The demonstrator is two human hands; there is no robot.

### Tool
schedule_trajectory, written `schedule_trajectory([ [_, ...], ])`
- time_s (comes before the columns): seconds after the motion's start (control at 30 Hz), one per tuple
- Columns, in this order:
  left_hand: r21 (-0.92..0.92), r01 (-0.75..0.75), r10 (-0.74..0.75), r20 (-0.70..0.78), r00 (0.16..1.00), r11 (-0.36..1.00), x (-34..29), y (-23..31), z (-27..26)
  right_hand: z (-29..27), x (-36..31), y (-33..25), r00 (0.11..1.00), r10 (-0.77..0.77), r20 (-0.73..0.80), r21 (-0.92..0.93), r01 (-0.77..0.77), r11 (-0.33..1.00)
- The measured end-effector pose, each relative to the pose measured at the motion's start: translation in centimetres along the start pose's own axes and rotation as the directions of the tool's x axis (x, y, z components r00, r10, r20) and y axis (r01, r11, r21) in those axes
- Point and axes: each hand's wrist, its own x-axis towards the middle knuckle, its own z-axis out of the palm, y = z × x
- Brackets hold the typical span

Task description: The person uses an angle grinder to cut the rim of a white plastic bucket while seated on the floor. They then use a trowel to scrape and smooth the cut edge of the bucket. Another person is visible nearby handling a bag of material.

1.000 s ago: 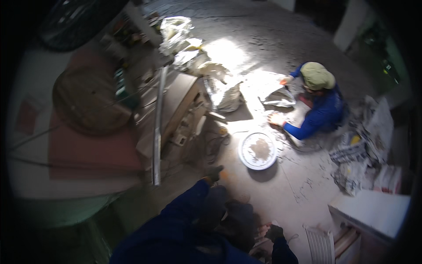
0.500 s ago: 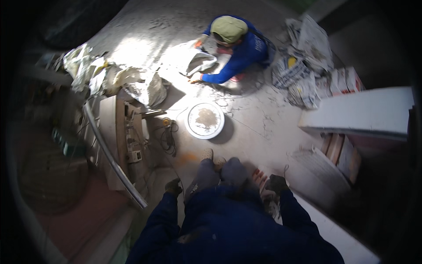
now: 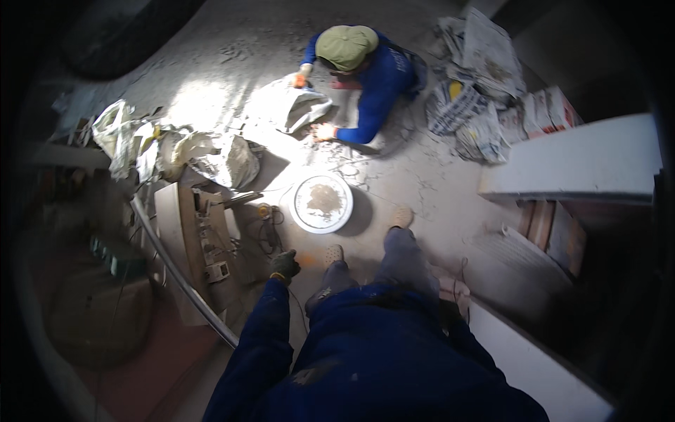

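My left hand (image 3: 285, 264), in a dark glove with a yellowish cuff, hangs beside my left leg with its fingers loosely apart. Nothing shows in it; a thin cable runs along the floor close by. My right hand (image 3: 448, 311) is a dark, mostly hidden shape beside my right thigh, so its fingers cannot be read. In front of my feet stands a round white bucket (image 3: 302, 204) with a grey-brown patch on its top. Beyond it a co-worker (image 3: 376, 84) in blue and a pale green cap crouches, both hands at a white sack (image 3: 281, 105) on the dusty floor.
Crumpled sacks (image 3: 223, 160) lie at left, more sacks (image 3: 485, 63) at far right. A wooden panel (image 3: 176, 246) with electrical parts and a long metal strip (image 3: 186, 281) are on my left. A white slab-like block (image 3: 569, 158) juts in from the right; rubble lies near the co-worker.
My right foot has stepped forward toward the bucket. My left hand has swung forward, while my right hand has dropped back, mostly out of sight. The co-worker's hands have shifted around the sack.
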Motion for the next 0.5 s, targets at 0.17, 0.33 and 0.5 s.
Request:
schedule_trajectory([
  [0.17, -0.39, 0.049, -0.093, -0.094, 0.991, 0.92, 1.2, -1.9, 5.1, -4.8, 5.1, 3.6, 0.992, 0.064, 0.11, 0.012, -0.065, 0.998],
  [0.33, 0.162, 0.231, -0.218, -0.089, 0.972, 0.959, -3.4, 7.3, 10.9, -16.1, 13.9, 7.0, 0.927, 0.091, 0.363, -0.214, -0.012, 0.977],
  [0.5, 0.334, 0.224, -0.183, -0.15, 0.972, 0.916, -8.3, 18.4, 16.5, -28.1, 24.4, 18.3, 0.666, -0.409, 0.624, -0.372, 0.713, 0.594],
])
